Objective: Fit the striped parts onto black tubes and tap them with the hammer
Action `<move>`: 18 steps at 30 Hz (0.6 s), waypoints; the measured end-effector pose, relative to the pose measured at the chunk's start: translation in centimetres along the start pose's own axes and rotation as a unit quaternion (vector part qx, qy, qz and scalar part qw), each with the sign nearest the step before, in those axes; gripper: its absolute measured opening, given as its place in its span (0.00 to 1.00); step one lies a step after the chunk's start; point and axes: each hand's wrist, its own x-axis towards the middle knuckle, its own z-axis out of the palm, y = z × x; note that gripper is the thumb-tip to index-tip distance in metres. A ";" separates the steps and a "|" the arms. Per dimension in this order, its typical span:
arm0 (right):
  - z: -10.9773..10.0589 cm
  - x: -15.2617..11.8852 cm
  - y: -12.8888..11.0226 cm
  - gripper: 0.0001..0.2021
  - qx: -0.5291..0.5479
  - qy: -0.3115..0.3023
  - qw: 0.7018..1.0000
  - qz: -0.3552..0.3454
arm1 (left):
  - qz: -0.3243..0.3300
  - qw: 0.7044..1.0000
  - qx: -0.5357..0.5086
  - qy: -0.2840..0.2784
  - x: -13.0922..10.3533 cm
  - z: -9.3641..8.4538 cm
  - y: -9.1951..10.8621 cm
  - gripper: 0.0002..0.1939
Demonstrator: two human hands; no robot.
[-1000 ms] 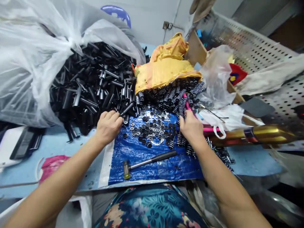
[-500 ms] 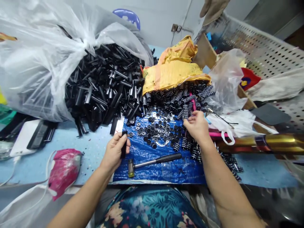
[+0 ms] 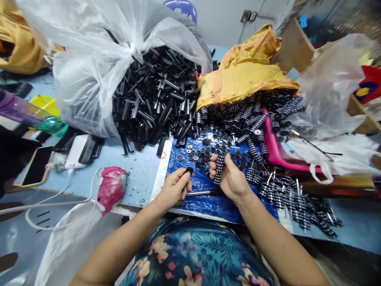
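Note:
My left hand (image 3: pixel 176 187) is closed on a small black part (image 3: pixel 188 170), mostly hidden in its fingers. Facing it, my right hand (image 3: pixel 233 179) grips a black-and-white patterned cylinder (image 3: pixel 219 169), held nearly upright. The two held pieces are apart. Small round black discs (image 3: pixel 203 154) lie scattered on the blue sheet (image 3: pixel 196 207) behind my hands. A hammer (image 3: pixel 201 193) rests on the sheet, its head partly hidden by my left hand. More patterned cylinders (image 3: pixel 235 119) spill from a yellow bag (image 3: pixel 238 83).
A clear plastic bag (image 3: pixel 89 75) with black tubes (image 3: pixel 157 99) stands at the back left. A pink tray edge (image 3: pixel 272 147) and white bag (image 3: pixel 336 155) are at the right. A pink bundle (image 3: pixel 112 186), a white device (image 3: pixel 76 151) and a phone (image 3: pixel 37 166) lie at the left.
My right hand has come back from the pile towards my left, now holding a patterned cylinder. My left hand has moved nearer to it, over the hammer's head. The camera view has shifted left.

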 end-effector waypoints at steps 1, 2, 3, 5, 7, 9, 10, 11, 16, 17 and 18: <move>0.2 0.0 0.0 0.25 -0.002 -0.008 1.000 -0.010 | 0.004 1.000 0.005 0.011 -0.1 0.0 -0.1 0.22; 0.4 0.0 0.0 0.25 -0.004 -0.013 1.000 -0.022 | 0.008 1.000 0.009 0.022 -0.1 0.1 -0.3 0.22; 0.6 -0.1 0.1 0.24 -0.004 -0.015 0.999 -0.033 | 0.015 0.999 0.013 0.033 -0.1 0.2 -0.3 0.21; 1.1 -0.5 0.4 0.25 -0.001 -0.008 0.999 -0.048 | 0.043 0.997 0.035 0.054 0.0 0.5 -0.3 0.19; 1.7 -0.8 1.1 0.24 0.014 0.010 0.998 -0.059 | 0.095 0.990 0.075 0.076 0.3 1.2 0.0 0.18; 2.3 -1.1 1.8 0.23 0.029 0.033 0.996 -0.076 | 0.154 0.979 0.107 0.086 0.7 2.1 0.4 0.15; 2.5 -1.1 2.2 0.23 0.026 0.042 0.995 -0.086 | 0.176 0.974 0.117 0.082 0.9 2.6 0.6 0.14; 2.7 -1.1 2.6 0.23 0.012 0.047 0.994 -0.097 | 0.191 0.971 0.122 0.076 1.2 3.0 0.8 0.13; 0.9 -1.0 2.8 0.35 -0.258 -0.035 0.931 -0.257 | 0.181 0.974 0.125 0.058 1.2 3.1 1.5 0.11; 0.2 -1.1 2.6 0.43 -0.335 -0.060 0.887 -0.313 | 0.165 0.978 0.118 0.054 0.9 2.7 1.6 0.12; -0.5 -1.1 2.3 0.50 -0.408 -0.088 0.832 -0.365 | 0.147 0.982 0.111 0.047 0.6 2.3 1.6 0.14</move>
